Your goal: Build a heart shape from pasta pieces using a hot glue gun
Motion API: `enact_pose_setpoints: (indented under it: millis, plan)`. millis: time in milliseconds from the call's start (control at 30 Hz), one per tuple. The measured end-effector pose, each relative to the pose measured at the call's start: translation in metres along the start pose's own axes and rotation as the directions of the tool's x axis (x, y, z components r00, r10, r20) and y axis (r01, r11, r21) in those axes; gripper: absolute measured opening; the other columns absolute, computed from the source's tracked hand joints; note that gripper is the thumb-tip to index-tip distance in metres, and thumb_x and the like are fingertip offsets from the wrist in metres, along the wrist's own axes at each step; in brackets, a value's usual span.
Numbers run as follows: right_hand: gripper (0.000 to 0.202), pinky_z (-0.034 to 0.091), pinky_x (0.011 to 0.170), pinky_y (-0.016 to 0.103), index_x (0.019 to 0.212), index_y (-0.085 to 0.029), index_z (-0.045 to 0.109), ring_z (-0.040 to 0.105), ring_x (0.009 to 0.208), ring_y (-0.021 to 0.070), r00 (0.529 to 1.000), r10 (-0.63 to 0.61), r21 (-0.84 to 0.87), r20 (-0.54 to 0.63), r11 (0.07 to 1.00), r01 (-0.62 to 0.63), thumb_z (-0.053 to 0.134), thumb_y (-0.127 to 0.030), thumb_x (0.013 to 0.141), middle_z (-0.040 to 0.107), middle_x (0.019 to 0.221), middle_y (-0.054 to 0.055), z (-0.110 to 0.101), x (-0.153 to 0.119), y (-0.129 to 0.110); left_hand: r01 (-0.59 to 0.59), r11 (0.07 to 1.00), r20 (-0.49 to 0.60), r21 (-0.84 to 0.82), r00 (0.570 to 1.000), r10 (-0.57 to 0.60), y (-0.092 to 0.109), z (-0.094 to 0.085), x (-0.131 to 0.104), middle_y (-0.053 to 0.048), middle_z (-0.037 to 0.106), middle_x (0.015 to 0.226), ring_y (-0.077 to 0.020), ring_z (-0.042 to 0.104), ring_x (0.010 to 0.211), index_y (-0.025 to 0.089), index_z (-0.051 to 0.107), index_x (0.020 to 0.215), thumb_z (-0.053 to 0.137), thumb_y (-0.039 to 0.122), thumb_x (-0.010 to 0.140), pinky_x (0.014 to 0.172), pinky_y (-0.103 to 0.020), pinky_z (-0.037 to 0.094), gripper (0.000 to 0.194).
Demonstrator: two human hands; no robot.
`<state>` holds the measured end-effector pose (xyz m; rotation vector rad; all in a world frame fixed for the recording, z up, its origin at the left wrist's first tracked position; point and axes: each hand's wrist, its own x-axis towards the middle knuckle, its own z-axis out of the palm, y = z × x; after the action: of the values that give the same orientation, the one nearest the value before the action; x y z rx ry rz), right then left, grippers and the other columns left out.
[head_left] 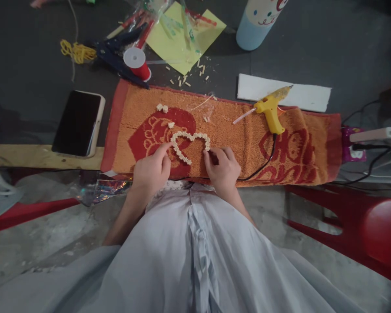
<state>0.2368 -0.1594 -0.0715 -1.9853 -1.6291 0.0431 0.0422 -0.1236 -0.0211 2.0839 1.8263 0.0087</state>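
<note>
On the orange and red towel [228, 126] lies a heart-shaped outline of small pale pieces [181, 156], with a gap along its lower right side. My left hand [152, 168] touches the heart's left edge with an extended index finger, the thumb apart from it. At the right end of the outline, my right hand [222, 168] has its thumb and index finger closed on the pale pieces. A few loose pale clusters [162, 108] sit above the heart. To the right, a yellow glue gun [270, 108] rests with its cord trailing down.
A black phone [78, 124] lies left of the towel. Behind are a red thread spool [137, 64], dark blue pliers [117, 58], yellow paper [172, 48] with small scraps, a white strip [306, 96] and a blue bottle [256, 26]. Red chairs [345, 221] flank the table's front.
</note>
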Motion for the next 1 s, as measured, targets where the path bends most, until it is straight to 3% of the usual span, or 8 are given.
enact_pose_setpoints:
  millis: [167, 633, 767, 1000]
  plan:
    - [0.024, 0.043, 0.062, 0.022, 0.090, -0.021, 0.073, 0.065, 0.074, 0.0125, 1.000, -0.002, 0.001, -0.023, 1.000, 0.002, 0.058, -0.040, 0.094, 0.070, 0.086, 0.003, 0.001, 0.000, 0.000, -0.028, 1.000, -0.016, -0.012, 0.999, 0.028, -0.006, 0.005, -0.003, -0.004, 0.071, 0.071, -0.0192, 0.064, 0.061, 0.021, 0.059, 0.136, 0.036, 0.027, 0.094, 0.064, -0.027, 0.043, 0.048]
    - [0.023, 0.044, 0.063, 0.023, 0.091, -0.022, 0.071, 0.065, 0.075, 0.0129, 1.000, 0.013, 0.013, -0.004, 1.000, -0.012, 0.058, -0.040, 0.094, 0.069, 0.086, 0.002, 0.002, -0.002, 0.000, -0.083, 0.996, -0.022, -0.011, 0.996, 0.083, -0.009, 0.006, -0.007, -0.003, 0.072, 0.071, -0.0184, 0.065, 0.062, 0.023, 0.058, 0.137, 0.037, 0.026, 0.095, 0.058, -0.027, 0.039, 0.047]
    - [0.023, 0.043, 0.061, 0.023, 0.091, -0.021, 0.071, 0.065, 0.074, 0.0131, 1.000, 0.004, 0.012, -0.015, 1.000, -0.004, 0.058, -0.040, 0.094, 0.069, 0.084, 0.003, 0.001, -0.001, 0.000, -0.212, 0.976, -0.087, -0.049, 0.974, 0.207, -0.008, 0.014, -0.009, -0.003, 0.075, 0.078, -0.0170, 0.067, 0.068, 0.023, 0.061, 0.133, 0.041, 0.027, 0.096, 0.062, -0.026, 0.044, 0.042]
    - [0.025, 0.043, 0.063, 0.023, 0.091, -0.021, 0.071, 0.064, 0.074, 0.0128, 1.000, 0.003, 0.027, -0.007, 1.000, -0.003, 0.057, -0.041, 0.095, 0.069, 0.086, 0.003, 0.001, -0.001, -0.001, -0.421, 0.900, -0.218, -0.113, 0.894, 0.391, 0.000, 0.028, -0.012, -0.005, 0.076, 0.101, -0.0163, 0.070, 0.083, 0.021, 0.065, 0.126, 0.044, 0.021, 0.096, 0.078, -0.027, 0.052, 0.037]
